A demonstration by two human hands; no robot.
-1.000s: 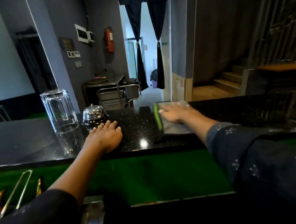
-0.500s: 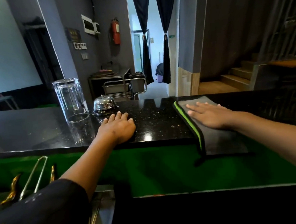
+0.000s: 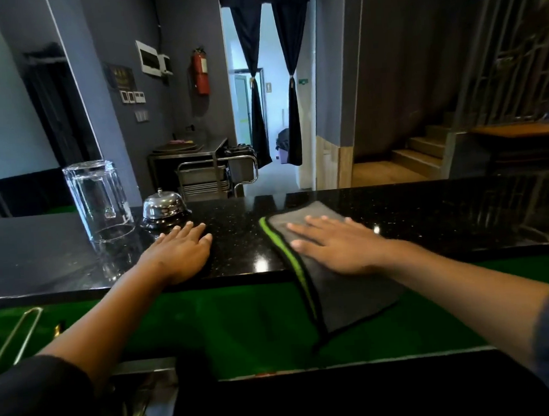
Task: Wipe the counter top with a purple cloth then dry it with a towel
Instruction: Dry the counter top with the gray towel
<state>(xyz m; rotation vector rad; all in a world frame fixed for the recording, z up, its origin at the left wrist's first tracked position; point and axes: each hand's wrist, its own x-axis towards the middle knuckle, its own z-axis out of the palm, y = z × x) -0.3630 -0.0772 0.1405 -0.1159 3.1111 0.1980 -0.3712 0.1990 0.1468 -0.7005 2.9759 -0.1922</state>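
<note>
Black speckled stone forms the worktop (image 3: 429, 216), glossy under the lights. Across its near edge drapes a grey cloth (image 3: 344, 297) with a green-striped border, half on the stone, half hanging over the green front below. On the cloth's upper part the right hand (image 3: 337, 244) presses flat, fingers straight and spread. Left of the cloth, the left hand (image 3: 180, 250) rests palm-down on bare stone, fingers straight, holding nothing. Beyond that hand stand an upturned glass (image 3: 99, 200) and a chrome bell (image 3: 163, 209).
</note>
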